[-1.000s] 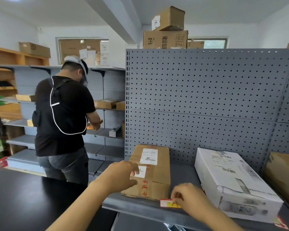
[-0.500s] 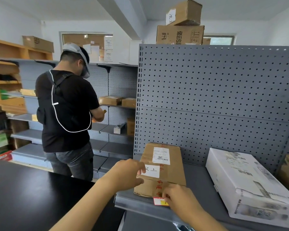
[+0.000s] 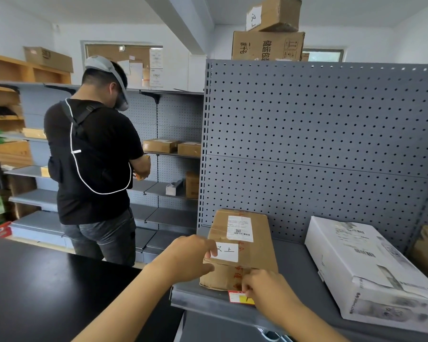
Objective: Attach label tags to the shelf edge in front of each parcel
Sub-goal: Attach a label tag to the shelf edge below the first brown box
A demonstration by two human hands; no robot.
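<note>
The light, maybe bendy label tag [image 3: 237, 297] is pinched at its end by fingers [image 3: 249, 284] of the right hand [image 3: 269, 290], the parcel [image 3: 256, 255] behind them gripped by the left hand [image 3: 188, 257].

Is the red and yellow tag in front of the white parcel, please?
No; the tag sits on the shelf edge before the brown parcel, under the right hand.

Probably a parcel depot: grey pegboard shelving [image 3: 307, 144], labelled cardboard parcels [image 3: 258, 253].

White walls [image 3: 17, 25] and a white ceiling beam [image 3: 181, 23] enclose the room. A grey pegboard panel [image 3: 319, 134] stands at right, wooden shelves [image 3: 8, 70] far left, a black counter [image 3: 35, 292] near left, a window [image 3: 324, 55] far right.
</note>
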